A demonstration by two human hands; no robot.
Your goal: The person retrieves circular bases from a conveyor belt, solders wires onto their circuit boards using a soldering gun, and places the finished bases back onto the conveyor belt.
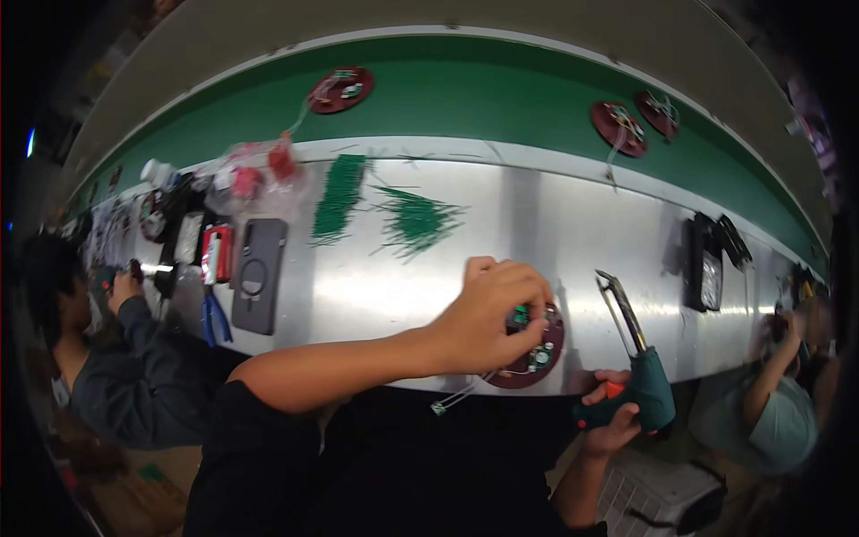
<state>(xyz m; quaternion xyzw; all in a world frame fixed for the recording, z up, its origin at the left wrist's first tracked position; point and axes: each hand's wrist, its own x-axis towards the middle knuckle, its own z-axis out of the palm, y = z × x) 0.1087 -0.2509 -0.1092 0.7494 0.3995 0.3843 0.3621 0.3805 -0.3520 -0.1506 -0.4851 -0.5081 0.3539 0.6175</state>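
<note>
A round dark-red plate (521,379) carrying small circuit boards and wires lies at the bench's near edge. Over it bends my left hand (497,309), its fingers curled and closed above a green part; what they pinch, if anything, is hidden. Two thin wires with a small green board (438,409) at their end hang off the plate toward me. To the right, my right hand (614,412) grips a dark-green soldering gun (650,394) with an orange trigger. Its long metal tip points up and away, apart from the plate.
Green strips (419,221) lie in two piles on the metal bench (376,295). At left are a dark phone (259,277), blue pliers (215,319) and a plastic bag (255,174). Similar plates (341,89) rest on the back ledge. A person (134,376) works at left, another (761,403) at right.
</note>
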